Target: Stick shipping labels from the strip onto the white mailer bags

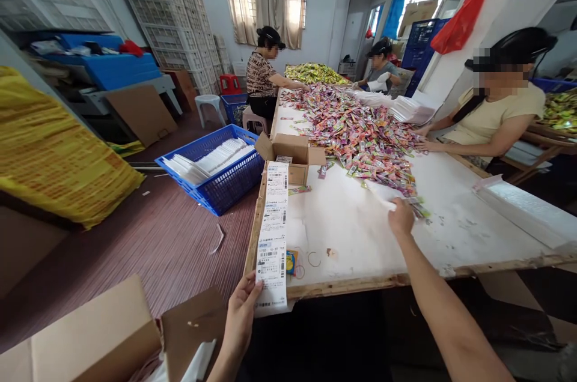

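Observation:
My left hand (241, 316) pinches the lower end of a long strip of white barcode labels (273, 232) that runs along the left edge of the white table (351, 232). My right hand (400, 217) reaches across the table, fingers closed on a clear plastic bag (381, 196) next to a few small sachets (417, 206). A large heap of colourful sachets (356, 130) lies beyond it. A small open cardboard box (293, 157) sits at the far end of the label strip.
A blue basket of white bags (216, 175) stands on the floor to the left. An open carton (103, 334) is by my left side. Three other people sit around the table. White crates are stacked by the wall; rubber bands (313, 259) lie near the table's front edge.

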Demonstrator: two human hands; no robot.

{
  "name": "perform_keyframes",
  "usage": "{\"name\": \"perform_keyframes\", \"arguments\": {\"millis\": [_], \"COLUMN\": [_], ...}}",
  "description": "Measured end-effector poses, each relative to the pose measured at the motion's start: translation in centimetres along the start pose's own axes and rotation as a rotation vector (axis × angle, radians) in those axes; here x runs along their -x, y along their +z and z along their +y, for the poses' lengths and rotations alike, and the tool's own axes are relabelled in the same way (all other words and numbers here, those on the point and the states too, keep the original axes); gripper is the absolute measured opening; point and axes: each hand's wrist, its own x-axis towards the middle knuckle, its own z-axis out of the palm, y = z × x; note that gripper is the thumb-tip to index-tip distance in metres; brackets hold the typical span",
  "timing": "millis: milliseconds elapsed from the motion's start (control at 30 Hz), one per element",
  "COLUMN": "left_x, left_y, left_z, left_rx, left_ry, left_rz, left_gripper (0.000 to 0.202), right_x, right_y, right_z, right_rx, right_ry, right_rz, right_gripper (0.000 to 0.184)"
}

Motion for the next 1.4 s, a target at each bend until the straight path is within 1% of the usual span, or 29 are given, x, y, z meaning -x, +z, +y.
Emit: {"name": "perform_keyframes", "arguments": {"millis": [33, 100, 200, 233, 300, 333, 367, 400, 467, 533, 567, 600, 633, 667, 733, 767, 800, 833, 867, 933, 967, 1033, 1100, 1133, 1167, 1200, 1300, 1333, 1400], "left_x": [0.1, 0.2, 0.0, 0.0, -0.2, -0.2, -0.2, -0.1, 0.1, 0.4, 0.7, 0.9, 1.1, 1.4, 1.9, 2.1, 2.4, 2.6, 2.8, 3.2, 3.4, 3.8, 4.1, 4.3, 4.5, 4.6, 5.1, 5.3, 5.4], "left_y": [-0.1, -0.2, -0.3, -0.2, 0.0, 0.0, 0.1, 0.2, 0.3, 0.5, 0.6, 0.7, 0.8, 1.0, 1.3, 1.4, 1.6, 1.7, 1.9, 2.4, 2.7, 3.6, 4.4, 4.7, 4.9, 4.9, 4.0, 3.5, 2.4], "left_z": [0.0, -0.3, -0.6, -0.7, -0.6, -0.5, -0.3, -0.2, 0.2, 0.6, 0.8, 1.0, 1.3, 1.5, 2.1, 2.5, 2.8, 3.0, 3.2, 3.4, 3.4, 3.2, 2.9, 2.7, 2.6, 2.5, 2.3, 2.4, 2.6], "left_rx": [0.004, 0.004, -0.011, -0.018, -0.029, -0.034, -0.036, -0.033, -0.009, 0.032, 0.053, 0.073, 0.093, 0.112, 0.138, 0.144, 0.144, 0.139, 0.126, 0.083, 0.058, 0.007, -0.033, -0.054, -0.078, -0.105, -0.198, -0.227, -0.238], "left_ry": [-0.002, 0.004, 0.027, 0.03, 0.028, 0.025, 0.02, 0.011, -0.019, -0.052, -0.064, -0.07, -0.07, -0.064, -0.037, -0.015, 0.01, 0.037, 0.064, 0.108, 0.128, 0.159, 0.187, 0.201, 0.214, 0.232, 0.298, 0.314, 0.302], "left_rz": [-0.011, -0.02, -0.012, -0.005, 0.005, 0.01, 0.012, 0.01, -0.008, -0.03, -0.042, -0.051, -0.057, -0.061, -0.079, -0.091, -0.101, -0.115, -0.13, -0.173, -0.197, -0.24, -0.261, -0.267, -0.272, -0.275, -0.266, -0.262, -0.279], "left_gripper": [0.059, 0.055, 0.053, 0.054, 0.056, 0.057, 0.058, 0.059, 0.058, 0.056, 0.054, 0.052, 0.051, 0.05, 0.047, 0.044, 0.042, 0.039, 0.036, 0.03, 0.028, 0.024, 0.024, 0.024, 0.024, 0.024, 0.021, 0.019, 0.019], "right_x": [-1.1, -1.3, 1.7, 3.0, 4.9, 5.3, 5.4, 5.2, 4.5, 4.1, 4.3, 4.8, 5.6, 6.7, 9.1, 10.2, 11.1, 11.9, 12.5, 13.3, 13.7, 14.4, 15.1, 15.3, 15.5, 15.6, 15.9, 16.1, 16.7], "right_y": [-0.4, -1.4, -3.2, -3.8, -5.2, -5.8, -6.4, -6.8, -7.0, -5.9, -4.9, -3.6, -2.1, -0.5, 2.3, 3.3, 3.8, 3.9, 3.5, 1.5, 0.0, -3.0, -5.3, -6.1, -6.5, -6.8, -7.4, -7.7, -8.4], "right_z": [0.3, 0.3, -1.0, -1.6, -3.1, -3.9, -4.7, -5.4, -6.9, -8.4, -9.2, -9.9, -10.7, -11.4, -12.4, -12.7, -13.0, -13.2, -13.4, -14.1, -14.6, -16.0, -17.5, -18.2, -18.7, -19.1, -19.4, -19.3, -19.0], "right_rx": [0.008, 0.012, -0.069, -0.151, -0.396, -0.536, -0.663, -0.772, -0.871, -0.769, -0.664, -0.555, -0.464, -0.403, -0.366, -0.366, -0.357, -0.35, -0.362, -0.492, -0.613, -0.869, -1.004, -1.021, -1.017, -1.006, -0.972, -0.972, -0.997], "right_ry": [0.05, 0.104, 0.074, 0.057, 0.026, 0.014, 0.001, -0.019, -0.081, -0.199, -0.282, -0.364, -0.431, -0.477, -0.506, -0.497, -0.487, -0.468, -0.44, -0.359, -0.318, -0.263, -0.237, -0.229, -0.219, -0.21, -0.227, -0.258, -0.349], "right_rz": [0.084, 0.222, 0.386, 0.427, 0.449, 0.419, 0.357, 0.269, 0.036, -0.269, -0.417, -0.534, -0.609, -0.643, -0.624, -0.599, -0.575, -0.549, -0.524, -0.526, -0.559, -0.65, -0.703, -0.706, -0.703, -0.699, -0.665, -0.638, -0.58], "right_gripper": [0.026, 0.026, 0.024, 0.027, 0.042, 0.052, 0.058, 0.061, 0.054, 0.043, 0.041, 0.043, 0.045, 0.045, 0.041, 0.038, 0.035, 0.032, 0.029, 0.031, 0.036, 0.053, 0.069, 0.071, 0.066, 0.055, 0.025, 0.02, 0.019]}}
